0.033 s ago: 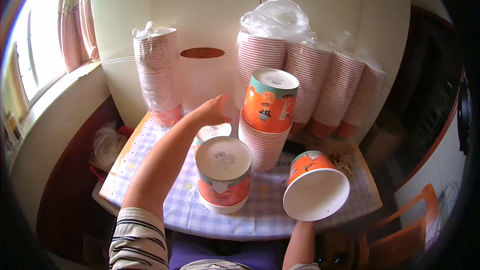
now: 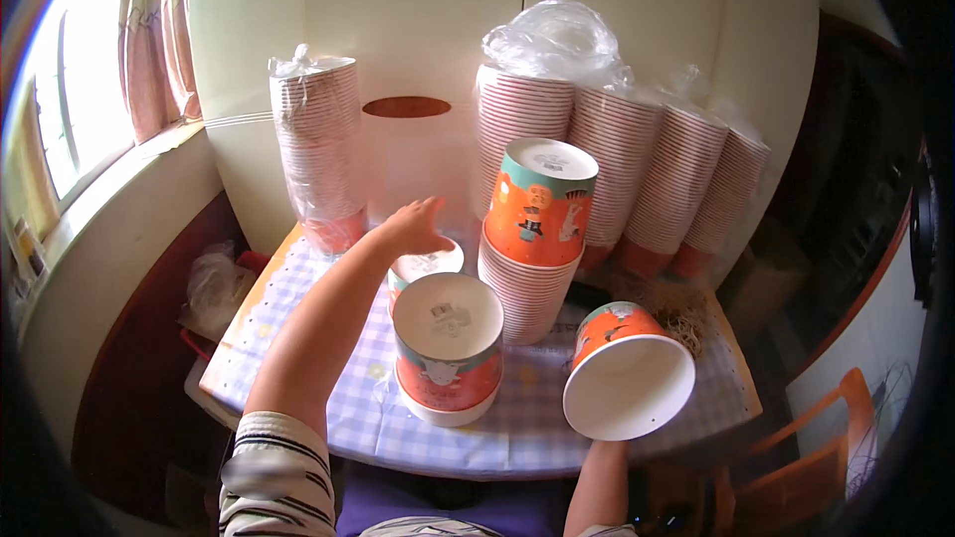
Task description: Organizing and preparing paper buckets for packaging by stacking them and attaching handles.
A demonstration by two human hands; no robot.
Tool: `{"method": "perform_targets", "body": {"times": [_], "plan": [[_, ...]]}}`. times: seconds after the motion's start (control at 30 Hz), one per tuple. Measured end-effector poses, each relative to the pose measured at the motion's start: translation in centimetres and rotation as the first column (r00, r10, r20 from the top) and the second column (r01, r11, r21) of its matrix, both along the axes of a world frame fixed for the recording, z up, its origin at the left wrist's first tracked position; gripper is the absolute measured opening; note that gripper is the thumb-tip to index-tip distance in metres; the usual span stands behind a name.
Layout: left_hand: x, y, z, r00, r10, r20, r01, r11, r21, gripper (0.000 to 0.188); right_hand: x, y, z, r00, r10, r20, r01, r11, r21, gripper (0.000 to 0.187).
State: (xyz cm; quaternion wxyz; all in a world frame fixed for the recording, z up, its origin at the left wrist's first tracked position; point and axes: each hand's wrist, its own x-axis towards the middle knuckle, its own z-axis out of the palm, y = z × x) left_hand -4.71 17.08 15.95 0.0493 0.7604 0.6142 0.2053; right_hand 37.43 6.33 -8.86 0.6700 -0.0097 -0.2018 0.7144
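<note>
My left hand (image 2: 416, 227) reaches over the table with its fingers apart and nothing in them, just above an upside-down paper tub (image 2: 426, 265). In front of that tub stands another upside-down paper tub (image 2: 448, 320), orange and green, with a white rim below it. On my right, an orange printed paper tub (image 2: 629, 388) tilts so its white inside faces me. My right forearm (image 2: 599, 482) runs up under this tub and seems to hold it; the tub hides my right hand and fingers.
An orange tub (image 2: 542, 204) tops a stack of nested tubs (image 2: 527, 288) at mid-table. Bagged tub stacks stand behind: one at left (image 2: 316, 144), several at right (image 2: 607, 154). A translucent bin (image 2: 418, 154) is at the back. Dry stringy material (image 2: 686, 323) lies at right.
My left hand has drawn slightly left and down, and its fingers are a little less blurred. The view has shifted slightly. The tub on my right stays in nearly the same place.
</note>
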Motion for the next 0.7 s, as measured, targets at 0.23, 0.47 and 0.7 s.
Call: {"method": "perform_targets", "body": {"times": [0.23,0.47,0.7], "plan": [[-3.3,0.9,-6.9,0.839,0.473,0.268,-0.438,0.88,-0.183,0.085,-0.3,1.9,0.7,0.994,0.087,-0.063,-0.086,0.996,0.025,0.055],[-13.1,6.2,-15.2,0.926,0.25,-0.284,-0.279,0.958,-0.065,0.029,-5.4,6.9,5.9,0.96,0.251,-0.125,-0.246,0.968,0.057,0.057],[-11.0,-1.5,-8.0,0.947,0.315,-0.056,-0.319,0.945,-0.072,0.024,-6.2,6.4,5.1,0.934,0.3,-0.195,-0.295,0.954,0.055,0.059]]}}
